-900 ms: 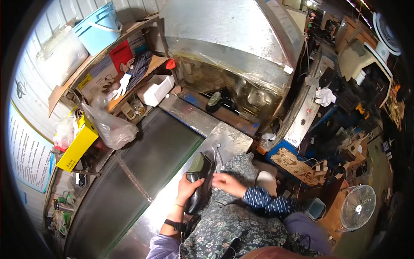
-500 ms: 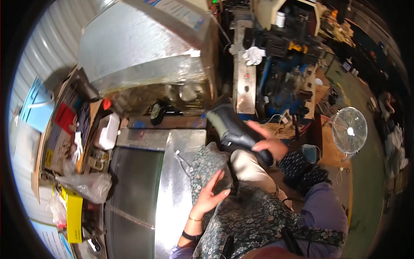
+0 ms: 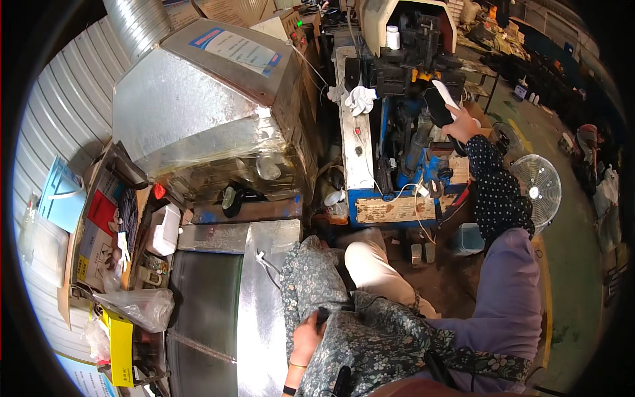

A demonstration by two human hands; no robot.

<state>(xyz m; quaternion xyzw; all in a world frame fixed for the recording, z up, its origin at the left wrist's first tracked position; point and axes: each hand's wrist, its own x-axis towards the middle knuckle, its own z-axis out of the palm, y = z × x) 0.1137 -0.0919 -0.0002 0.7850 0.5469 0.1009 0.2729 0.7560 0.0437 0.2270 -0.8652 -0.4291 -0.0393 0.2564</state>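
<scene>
My right hand (image 3: 462,126) reaches out to the far right, beside a machine. Its fingers close on a long black piece with a white strip, shaped like a shoe (image 3: 444,96); its exact kind is hard to make out. Low in the middle, my left hand (image 3: 306,339) rests against my floral apron (image 3: 377,331). A small black object (image 3: 322,315) pokes out of its curled fingers, and most of it is hidden.
A dark machine with a blue frame (image 3: 360,212) stands ahead, a white glove (image 3: 360,100) on its left side. A metal hood (image 3: 192,86) rises at the left above a conveyor belt (image 3: 205,311). A fan (image 3: 537,192) and a bucket (image 3: 468,239) are at the right.
My right hand has moved from above my lap to the far right; the black shoe it held there is no longer over my lap. My left hand has lowered, its spread fingers now curled.
</scene>
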